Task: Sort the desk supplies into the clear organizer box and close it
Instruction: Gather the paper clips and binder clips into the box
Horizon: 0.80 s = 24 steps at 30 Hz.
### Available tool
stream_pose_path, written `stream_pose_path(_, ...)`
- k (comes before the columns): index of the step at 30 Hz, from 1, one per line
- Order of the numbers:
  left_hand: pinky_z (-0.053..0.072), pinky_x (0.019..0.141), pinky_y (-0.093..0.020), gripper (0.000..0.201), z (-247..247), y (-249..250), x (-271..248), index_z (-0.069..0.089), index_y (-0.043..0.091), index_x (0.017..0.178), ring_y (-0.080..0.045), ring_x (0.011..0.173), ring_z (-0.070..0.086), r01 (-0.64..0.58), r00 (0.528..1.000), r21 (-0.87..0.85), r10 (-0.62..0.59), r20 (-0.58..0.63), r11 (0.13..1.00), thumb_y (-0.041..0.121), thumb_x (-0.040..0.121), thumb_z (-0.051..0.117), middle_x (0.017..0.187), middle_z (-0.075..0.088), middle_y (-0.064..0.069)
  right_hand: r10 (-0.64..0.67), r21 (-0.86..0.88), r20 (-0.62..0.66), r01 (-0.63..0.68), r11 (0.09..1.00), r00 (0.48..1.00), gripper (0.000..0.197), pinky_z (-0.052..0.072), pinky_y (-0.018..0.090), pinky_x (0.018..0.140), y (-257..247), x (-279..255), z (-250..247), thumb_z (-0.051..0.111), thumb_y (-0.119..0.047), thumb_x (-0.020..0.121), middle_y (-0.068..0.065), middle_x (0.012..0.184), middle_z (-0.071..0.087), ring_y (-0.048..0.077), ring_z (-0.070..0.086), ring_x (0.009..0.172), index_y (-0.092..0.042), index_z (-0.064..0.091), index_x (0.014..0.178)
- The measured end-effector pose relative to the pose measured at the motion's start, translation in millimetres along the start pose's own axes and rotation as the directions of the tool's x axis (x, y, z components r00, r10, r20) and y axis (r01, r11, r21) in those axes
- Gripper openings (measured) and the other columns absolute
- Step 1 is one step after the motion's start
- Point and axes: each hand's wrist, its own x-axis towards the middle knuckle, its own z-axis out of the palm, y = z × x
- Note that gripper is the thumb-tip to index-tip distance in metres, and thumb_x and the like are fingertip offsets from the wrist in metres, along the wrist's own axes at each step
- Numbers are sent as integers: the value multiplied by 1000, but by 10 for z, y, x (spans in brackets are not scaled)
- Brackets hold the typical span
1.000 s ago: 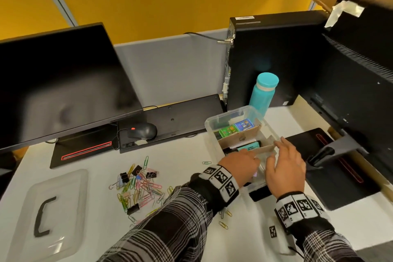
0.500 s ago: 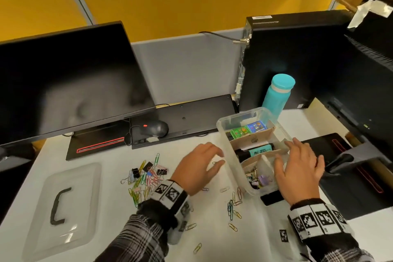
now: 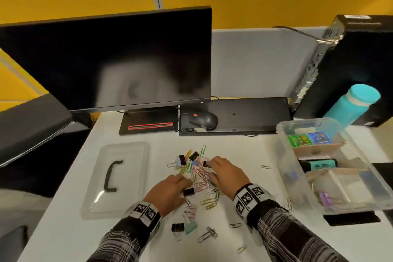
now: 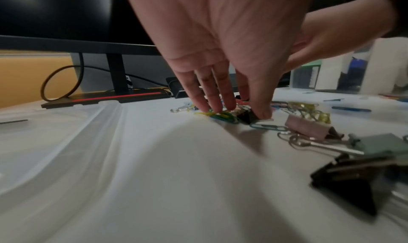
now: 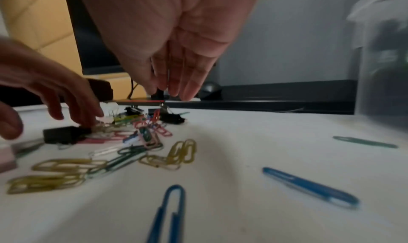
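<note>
A pile of coloured paper clips and small binder clips [image 3: 196, 171] lies mid-desk. My left hand [image 3: 187, 181] rests at the pile's near left side, its straight fingers [image 4: 212, 105] touching clips and its thumb on a black binder clip [image 4: 248, 116]. My right hand [image 3: 210, 168] hovers over the pile's right side with straight, close-set fingers [image 5: 189, 89] holding nothing. The clear organizer box [image 3: 291, 168] stands open at the right, with cardboard dividers, sticky pads, a marker and some clips inside. Its clear lid [image 3: 131, 168] with a black handle lies flat to the left.
A monitor [image 3: 119, 59], a mouse [image 3: 204, 120] and a black keyboard [image 3: 244, 115] line the back. A computer tower [image 3: 361, 59] and a teal bottle [image 3: 350, 106] stand behind the box. Loose clips [image 3: 207, 235] and a mint binder clip [image 3: 190, 227] lie near the front edge.
Both hands have left the organizer box and moved left to the clip pile, the left one first. The view has swung left with them.
</note>
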Motion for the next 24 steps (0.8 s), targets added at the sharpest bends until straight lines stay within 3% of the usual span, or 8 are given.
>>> stream_pose_path(3, 44, 94, -33, 55, 55, -38, 50, 41, 25, 140, -23, 118, 47, -44, 999, 44, 45, -15, 998, 29, 88, 59, 131, 50, -1, 99, -72, 85, -93, 993, 991, 33, 50, 40, 81, -46, 212, 145, 45, -19, 95, 10, 123, 48, 27, 48, 111, -10, 50, 127)
stream_pose_path(6, 43, 90, -35, 50, 59, -71, 116, 46, 22, 137, -23, 113, 47, -97, 995, 103, 97, 3, 990, 29, 89, 58, 124, 52, -4, 179, -79, 62, -174, 982, 982, 25, 47, 36, 80, -55, 299, 199, 46, -14, 94, 10, 117, 49, 25, 49, 108, -8, 55, 117)
stream_pose_path(10, 45, 88, -37, 37, 40, -97, 169, 53, 17, 126, -23, 111, 46, -190, 981, 142, 192, -3, 972, 27, 91, 55, 120, 52, -4, 310, 197, -93, -288, 937, 946, 18, 43, 24, 78, 3, 215, 132, 50, -16, 94, 4, 99, 56, 18, 53, 93, -9, 65, 100)
stream_pose_path(13, 45, 89, -35, 32, 79, -143, 182, 54, 18, 120, -19, 109, 45, -214, 975, 89, 218, -40, 973, 28, 90, 55, 119, 51, -2, 485, 516, -135, -356, 779, 864, 11, 42, 13, 73, 49, 39, 42, 58, -14, 90, -2, 90, 58, 13, 57, 83, -11, 68, 90)
stream_pose_path(16, 45, 90, -28, 31, 107, -168, 175, 56, 22, 113, -14, 108, 42, -223, 968, 4, 222, -114, 975, 36, 86, 57, 119, 48, 3, 591, 706, -84, -371, 603, 802, 8, 42, 4, 70, 89, -123, 20, 62, -11, 87, -2, 91, 64, 10, 60, 84, -10, 70, 87)
stream_pose_path(20, 37, 87, -17, 26, 41, -152, 160, 55, 24, 105, -4, 103, 37, -217, 961, -133, 188, -204, 967, 39, 84, 58, 117, 45, 10, 680, 839, 3, -371, 397, 733, 8, 44, 16, 70, 153, -277, 29, 64, -11, 86, -1, 88, 70, 17, 62, 86, -14, 71, 84)
stream_pose_path(22, 37, 85, -17, 23, -16, -132, 161, 55, 25, 103, -3, 101, 39, -204, 962, -214, 156, -222, 955, 38, 85, 59, 112, 49, 12, 700, 804, -131, -338, 490, 703, 9, 46, 21, 73, 140, -346, 49, 65, -9, 85, -2, 91, 68, 17, 61, 87, -15, 72, 83)
stream_pose_path(24, 41, 85, -20, 23, -61, -113, 165, 55, 26, 103, -5, 100, 43, -183, 968, -304, 117, -223, 935, 36, 84, 61, 108, 51, 12, 552, 559, -386, -289, 777, 739, 10, 44, 19, 77, 107, -402, 42, 66, -9, 84, -4, 95, 63, 14, 55, 89, -16, 72, 87)
